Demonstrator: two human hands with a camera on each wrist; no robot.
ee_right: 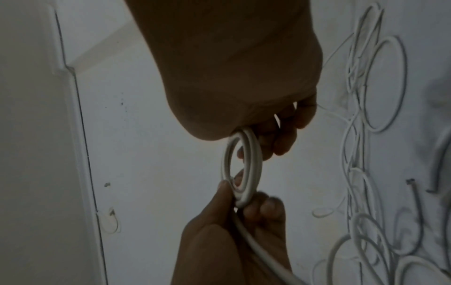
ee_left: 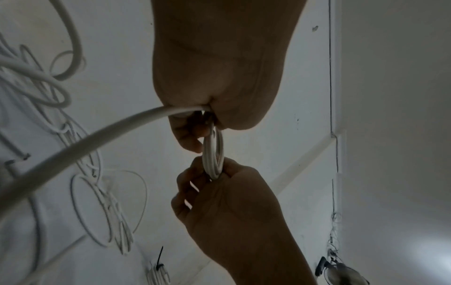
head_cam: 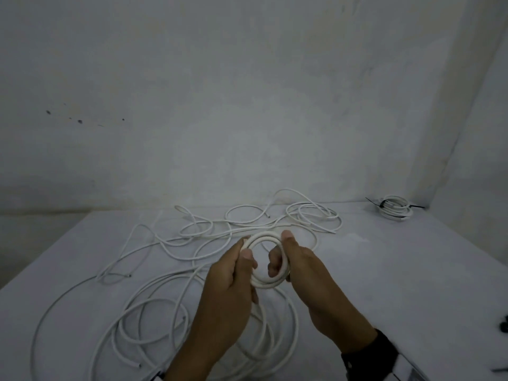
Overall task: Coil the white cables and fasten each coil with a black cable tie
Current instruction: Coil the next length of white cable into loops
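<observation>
Risk of the small white cable coil (head_cam: 266, 261) springing apart if either pinch slackens, or of the trailing tail (ee_left: 97, 133) snagging in the loose white cables (head_cam: 233, 221) spread over the table (head_cam: 384, 270) and dragging the turns askew. Held above the table at mid-front, pinched at its left rim by the left hand (head_cam: 233, 281) and at its right rim by the right hand (head_cam: 308, 273), thumbs on top, fingers curled through the hole. A few tight, thick, round turns, no tie on yet; a finished coil with black cable ties (head_cam: 394, 207) well apart at the far right.
</observation>
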